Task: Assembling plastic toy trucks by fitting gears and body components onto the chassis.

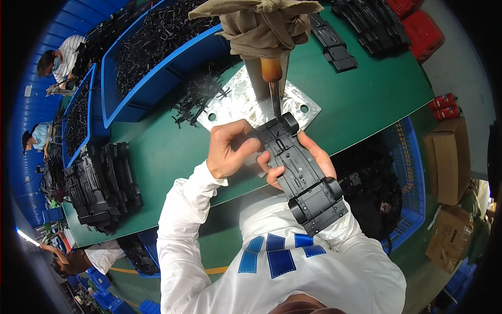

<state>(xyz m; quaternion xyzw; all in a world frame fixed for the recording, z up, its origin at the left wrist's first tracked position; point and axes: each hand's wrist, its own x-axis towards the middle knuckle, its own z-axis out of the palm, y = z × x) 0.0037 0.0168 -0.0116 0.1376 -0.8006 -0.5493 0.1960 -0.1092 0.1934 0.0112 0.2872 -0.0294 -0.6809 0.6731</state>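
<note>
A black plastic toy-car chassis (300,170) with wheels lies tilted in my right hand (320,157). The right fingers wrap round both of its long sides. My left hand (230,149) is closed in a pinch at the chassis's far left edge; what is between its fingertips is hidden. Just beyond the chassis, the metal shaft of a tool with an orange-brown handle (271,69) points down close to its far end. Brown cloth (266,29) is knotted around the top of the tool's stand. Below it, a shiny metal plate (235,104) with holes rests on the green table.
Small black parts (196,102) lie loose left of the plate. Blue bins (157,70) full of them stand at the far left. Chassis stacks (102,183) sit left and far right (371,23). A blue crate (413,183) is by my right arm. Other people work at left.
</note>
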